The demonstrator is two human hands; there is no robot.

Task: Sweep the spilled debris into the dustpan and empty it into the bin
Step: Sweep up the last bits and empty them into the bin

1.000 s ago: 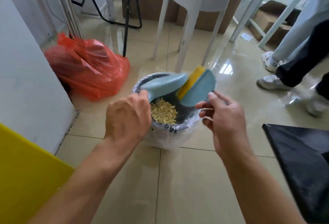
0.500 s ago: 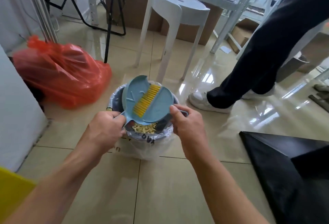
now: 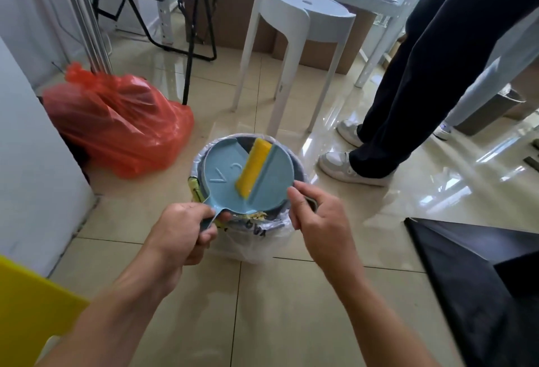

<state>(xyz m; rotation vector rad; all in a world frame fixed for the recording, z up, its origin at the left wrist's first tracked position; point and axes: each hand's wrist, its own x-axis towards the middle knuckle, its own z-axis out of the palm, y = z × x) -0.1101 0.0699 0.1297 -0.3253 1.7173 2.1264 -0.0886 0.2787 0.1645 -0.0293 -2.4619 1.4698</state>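
Observation:
A small round bin point(image 3: 253, 231) lined with a clear plastic bag stands on the tiled floor in front of me. A light blue dustpan point(image 3: 224, 175) lies upside down over its mouth, its handle gripped in my left hand point(image 3: 183, 229). A blue brush with yellow bristles point(image 3: 254, 167) rests against the pan's underside; my right hand point(image 3: 313, 215) holds its handle. A little pale yellow debris point(image 3: 256, 216) shows in the bin under the pan's near edge; the rest of the inside is hidden.
A full red plastic bag point(image 3: 116, 130) sits left of the bin by a white wall. A white stool point(image 3: 297, 37) stands behind it. A person's dark-trousered legs and white shoes point(image 3: 350, 168) are at the right. A black sheet point(image 3: 478, 279) lies at the lower right.
The dustpan has turned from tilted over the bin to flat and upside down across its mouth. The brush has swung onto the pan's underside. The person at the right has stepped closer.

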